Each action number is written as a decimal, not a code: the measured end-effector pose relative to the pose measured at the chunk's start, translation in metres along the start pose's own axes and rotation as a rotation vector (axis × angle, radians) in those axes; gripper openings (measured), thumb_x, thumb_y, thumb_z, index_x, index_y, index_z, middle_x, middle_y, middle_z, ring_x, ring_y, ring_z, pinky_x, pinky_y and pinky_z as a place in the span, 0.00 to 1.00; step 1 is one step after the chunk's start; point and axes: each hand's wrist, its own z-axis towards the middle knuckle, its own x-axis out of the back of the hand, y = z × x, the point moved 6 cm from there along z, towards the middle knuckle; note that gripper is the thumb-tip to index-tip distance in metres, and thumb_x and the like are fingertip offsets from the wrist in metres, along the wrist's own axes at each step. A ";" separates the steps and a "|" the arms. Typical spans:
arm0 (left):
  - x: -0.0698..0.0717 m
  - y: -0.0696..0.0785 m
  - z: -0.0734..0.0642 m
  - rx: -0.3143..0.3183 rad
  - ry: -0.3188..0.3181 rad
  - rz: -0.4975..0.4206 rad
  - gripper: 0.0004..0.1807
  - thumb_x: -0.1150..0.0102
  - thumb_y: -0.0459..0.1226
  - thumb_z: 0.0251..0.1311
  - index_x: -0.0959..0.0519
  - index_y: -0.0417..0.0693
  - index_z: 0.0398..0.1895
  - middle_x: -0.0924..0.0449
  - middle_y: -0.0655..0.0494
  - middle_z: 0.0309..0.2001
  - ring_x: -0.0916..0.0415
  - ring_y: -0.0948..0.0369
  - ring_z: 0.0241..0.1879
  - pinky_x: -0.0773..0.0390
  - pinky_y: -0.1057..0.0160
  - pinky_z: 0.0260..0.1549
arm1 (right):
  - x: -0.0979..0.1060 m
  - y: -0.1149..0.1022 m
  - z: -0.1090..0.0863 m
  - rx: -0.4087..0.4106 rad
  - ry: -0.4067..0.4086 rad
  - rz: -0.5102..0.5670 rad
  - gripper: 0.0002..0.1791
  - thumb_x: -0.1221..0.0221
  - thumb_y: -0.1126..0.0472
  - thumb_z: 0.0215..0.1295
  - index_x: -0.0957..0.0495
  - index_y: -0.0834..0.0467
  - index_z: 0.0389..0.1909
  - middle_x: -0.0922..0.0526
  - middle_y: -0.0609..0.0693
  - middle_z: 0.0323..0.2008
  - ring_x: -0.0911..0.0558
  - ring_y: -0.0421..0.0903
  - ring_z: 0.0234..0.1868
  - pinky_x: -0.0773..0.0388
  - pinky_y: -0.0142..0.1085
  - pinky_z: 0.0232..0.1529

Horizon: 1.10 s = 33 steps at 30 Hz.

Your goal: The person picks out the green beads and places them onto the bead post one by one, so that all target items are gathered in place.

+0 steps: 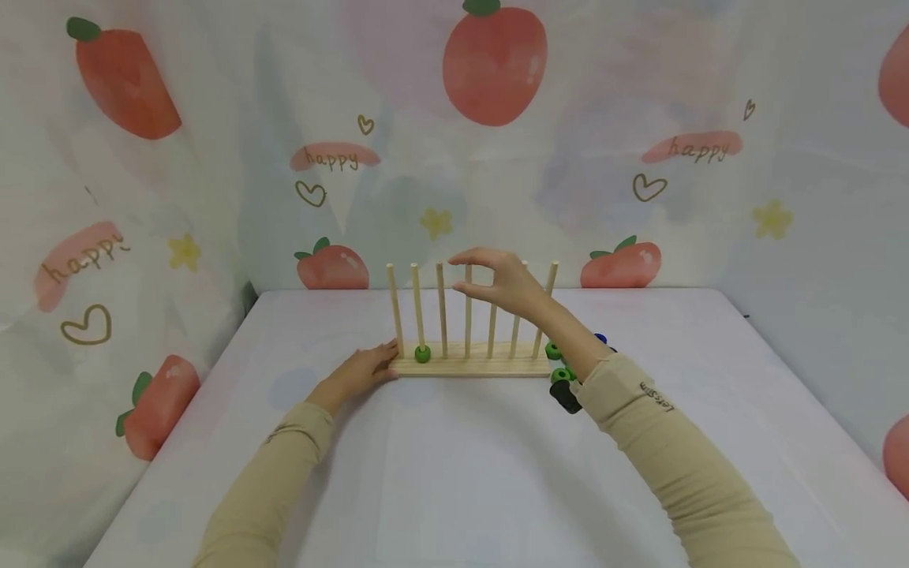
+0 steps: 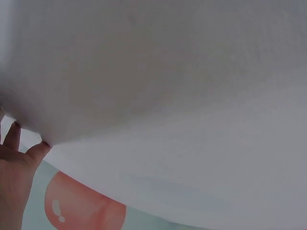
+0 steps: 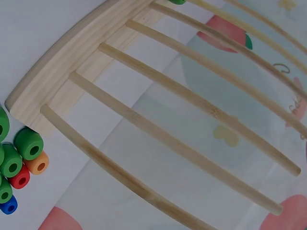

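A wooden rack with a row of several upright pegs stands on the table; its base (image 1: 472, 367) shows in the head view. One green bead (image 1: 423, 354) sits low on the second peg from the left. My left hand (image 1: 362, 369) holds the left end of the base, thumb at the front and fingers farther back. Up by the peg tops, my right hand (image 1: 506, 282) has thumb and forefinger apart in a C shape, with no bead between them. In the right wrist view the bare pegs (image 3: 168, 91) fan out, and that hand is out of frame.
Right of the rack lies a group of beads, partly hidden by the right forearm: green beads (image 3: 29, 143), an orange one (image 3: 37, 163), a red one (image 3: 19, 177) and a blue one (image 3: 9, 205). A black piece (image 1: 566, 397) lies in front. Printed cloth (image 1: 497, 197) hangs behind.
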 end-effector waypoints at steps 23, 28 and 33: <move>0.003 0.008 0.004 0.022 0.009 0.024 0.32 0.47 0.44 0.64 0.36 0.34 0.66 0.43 0.41 0.70 0.41 0.41 0.67 0.42 0.36 0.64 | 0.035 0.013 -0.054 -0.028 0.053 -0.019 0.20 0.34 0.69 0.54 0.22 0.66 0.49 0.18 0.61 0.48 0.21 0.57 0.54 0.24 0.51 0.56; -0.004 -0.008 0.010 -0.025 0.021 -0.031 0.36 0.51 0.55 0.62 0.35 0.40 0.67 0.43 0.47 0.71 0.41 0.44 0.68 0.43 0.35 0.63 | 0.040 0.017 -0.074 -0.038 0.063 -0.054 0.20 0.34 0.70 0.53 0.22 0.66 0.49 0.17 0.61 0.47 0.20 0.57 0.51 0.24 0.52 0.53; -0.007 -0.009 0.011 -0.027 0.020 -0.039 0.35 0.49 0.52 0.63 0.36 0.38 0.67 0.43 0.45 0.71 0.42 0.43 0.68 0.43 0.35 0.64 | 0.042 0.025 -0.094 0.008 0.102 -0.088 0.20 0.33 0.73 0.49 0.20 0.66 0.46 0.16 0.59 0.45 0.19 0.55 0.49 0.23 0.42 0.54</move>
